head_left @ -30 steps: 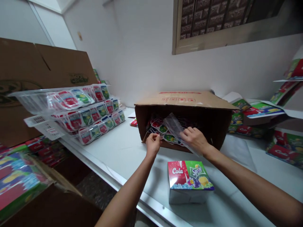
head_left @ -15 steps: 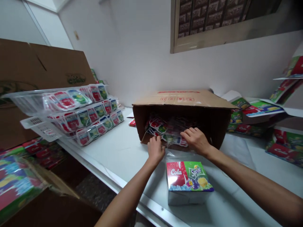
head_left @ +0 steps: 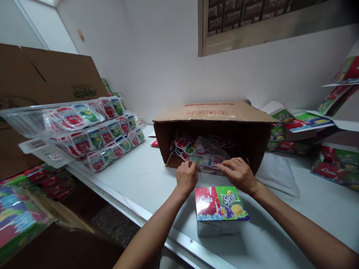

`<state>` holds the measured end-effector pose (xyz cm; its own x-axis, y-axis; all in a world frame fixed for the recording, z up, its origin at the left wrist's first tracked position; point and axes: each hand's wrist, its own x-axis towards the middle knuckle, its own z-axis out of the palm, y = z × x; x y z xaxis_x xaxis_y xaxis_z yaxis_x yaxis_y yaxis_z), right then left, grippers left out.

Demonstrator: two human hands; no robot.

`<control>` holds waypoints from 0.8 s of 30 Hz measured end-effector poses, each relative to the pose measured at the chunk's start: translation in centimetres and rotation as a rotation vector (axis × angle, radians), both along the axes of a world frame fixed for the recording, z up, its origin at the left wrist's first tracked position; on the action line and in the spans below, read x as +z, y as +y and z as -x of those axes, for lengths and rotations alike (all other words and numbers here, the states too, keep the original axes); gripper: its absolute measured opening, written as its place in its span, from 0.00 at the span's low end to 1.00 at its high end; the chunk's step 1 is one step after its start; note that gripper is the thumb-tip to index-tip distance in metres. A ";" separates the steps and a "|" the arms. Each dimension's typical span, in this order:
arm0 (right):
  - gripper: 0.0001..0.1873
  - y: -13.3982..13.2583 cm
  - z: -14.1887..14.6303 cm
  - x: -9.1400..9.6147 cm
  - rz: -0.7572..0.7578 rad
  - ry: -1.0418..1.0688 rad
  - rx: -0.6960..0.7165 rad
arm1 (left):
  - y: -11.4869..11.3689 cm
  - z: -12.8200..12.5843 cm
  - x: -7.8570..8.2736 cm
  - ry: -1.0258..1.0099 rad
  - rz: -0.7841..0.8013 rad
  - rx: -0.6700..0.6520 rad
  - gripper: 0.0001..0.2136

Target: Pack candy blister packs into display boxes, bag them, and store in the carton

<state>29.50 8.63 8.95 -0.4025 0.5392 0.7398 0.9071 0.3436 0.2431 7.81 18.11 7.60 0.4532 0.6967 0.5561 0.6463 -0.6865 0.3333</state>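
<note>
A brown cardboard box lies on its side on the white counter, its open mouth facing me. Inside are clear plastic trays of small red, green and blue cups. My left hand and my right hand are both closed on the front edge of one clear tray at the box's mouth. Just in front of my hands stands a small Cola and Sprite carton near the counter's front edge.
Stacked clear trays of cups sit at the left in front of a large cardboard sheet. Printed flat cartons pile up at the right. An open box of printed cartons stands lower left. A barred window is above.
Both hands have drawn back toward me, pulling the clear tray from deeper in the box to its mouth. The raised plastic sheet in my right hand has come down.
</note>
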 end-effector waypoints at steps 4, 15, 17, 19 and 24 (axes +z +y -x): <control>0.14 -3.1 -0.6 -0.8 0.075 0.207 0.108 | -1.7 1.8 0.7 -0.053 0.033 -0.125 0.12; 0.21 -10.8 1.1 -0.6 0.018 0.280 0.193 | -7.7 6.2 2.9 -0.273 -0.349 -0.404 0.13; 0.22 -11.5 1.1 -1.0 0.056 0.274 0.201 | -9.6 7.0 2.3 -0.254 -0.409 -0.376 0.15; 0.22 -12.2 1.1 -1.4 0.080 0.270 0.202 | -11.4 7.5 1.6 -0.249 -0.438 -0.368 0.15; 0.23 -13.8 1.2 -1.4 0.087 0.208 0.230 | -13.7 8.0 0.0 -0.287 -0.481 -0.369 0.25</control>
